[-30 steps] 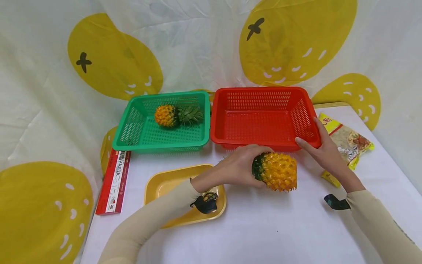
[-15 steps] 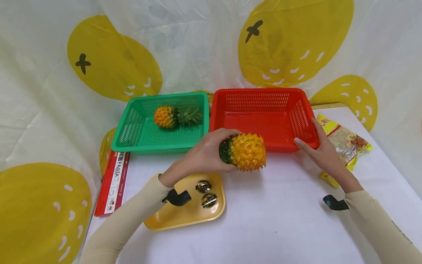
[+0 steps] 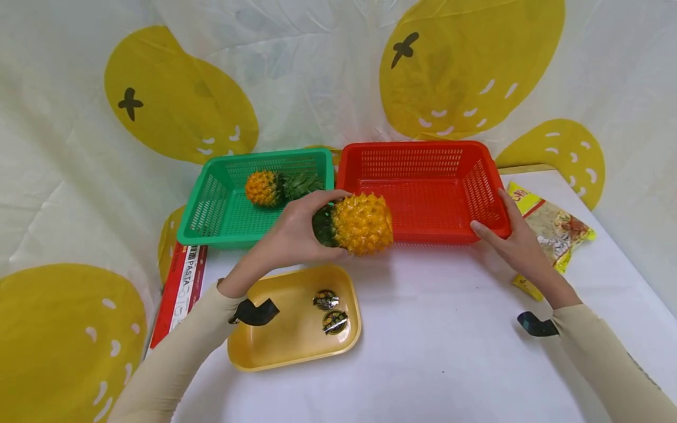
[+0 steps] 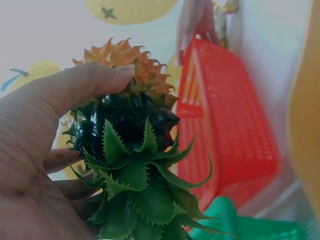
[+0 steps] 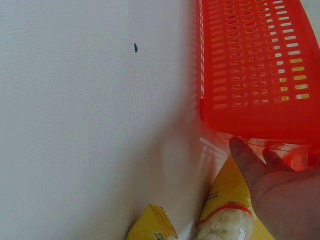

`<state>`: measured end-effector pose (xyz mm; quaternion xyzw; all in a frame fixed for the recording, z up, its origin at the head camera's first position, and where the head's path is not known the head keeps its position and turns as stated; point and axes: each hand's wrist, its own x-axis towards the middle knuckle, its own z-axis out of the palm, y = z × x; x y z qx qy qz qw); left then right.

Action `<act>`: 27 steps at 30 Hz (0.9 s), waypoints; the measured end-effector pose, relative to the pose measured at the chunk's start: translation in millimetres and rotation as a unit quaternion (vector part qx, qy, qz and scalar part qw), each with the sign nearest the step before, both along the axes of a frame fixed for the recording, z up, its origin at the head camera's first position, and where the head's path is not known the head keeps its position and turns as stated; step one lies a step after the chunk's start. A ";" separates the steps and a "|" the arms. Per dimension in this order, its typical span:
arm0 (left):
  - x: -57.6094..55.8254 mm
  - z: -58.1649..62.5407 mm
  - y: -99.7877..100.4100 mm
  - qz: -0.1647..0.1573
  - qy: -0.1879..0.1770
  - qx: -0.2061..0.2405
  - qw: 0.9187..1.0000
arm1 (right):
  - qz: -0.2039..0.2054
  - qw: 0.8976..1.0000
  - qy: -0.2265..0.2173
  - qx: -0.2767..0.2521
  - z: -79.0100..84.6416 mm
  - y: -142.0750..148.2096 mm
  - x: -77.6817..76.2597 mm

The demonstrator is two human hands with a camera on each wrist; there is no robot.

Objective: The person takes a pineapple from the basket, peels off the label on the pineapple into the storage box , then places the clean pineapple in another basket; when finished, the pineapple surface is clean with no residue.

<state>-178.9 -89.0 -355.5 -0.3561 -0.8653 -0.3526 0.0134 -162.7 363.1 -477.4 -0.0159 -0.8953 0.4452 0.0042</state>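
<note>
My left hand (image 3: 296, 232) grips a small pineapple (image 3: 364, 223) just above the table, in front of where the two baskets meet. In the left wrist view the thumb lies across its orange body and green leaves (image 4: 150, 195) point toward the camera. A second pineapple (image 3: 262, 189) lies inside the green basket (image 3: 248, 239), its leaves partly behind my left hand. My right hand (image 3: 518, 244) rests with its thumb and fingers spread around the front right corner of the red basket (image 3: 423, 235).
A yellow tray (image 3: 280, 352) with two dark round stickers sits in front of the green basket. At the left lies a red pasta box (image 3: 177, 294), partly covered by my sleeve. A yellow food packet (image 3: 563, 229) lies right of the red basket.
My left hand has carried the pineapple leftward and somewhat farther back, away from the front of the red basket's right half. The right hand stays at the red basket's corner.
</note>
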 end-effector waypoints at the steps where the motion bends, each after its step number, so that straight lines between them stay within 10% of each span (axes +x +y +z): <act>1: 0.2 2.9 -2.7 0.004 0.006 0.001 1.000 | 0.000 1.000 0.000 -0.001 -0.1 0.0 -0.1; 12: -17.8 17.8 -36.3 0.033 0.043 -0.019 0.998 | -0.002 1.000 -0.002 0.005 -1.7 1.4 -1.2; 27: -68.4 -6.1 -87.9 0.092 0.004 -0.066 0.994 | -0.005 1.000 0.003 0.004 -2.6 0.6 -0.1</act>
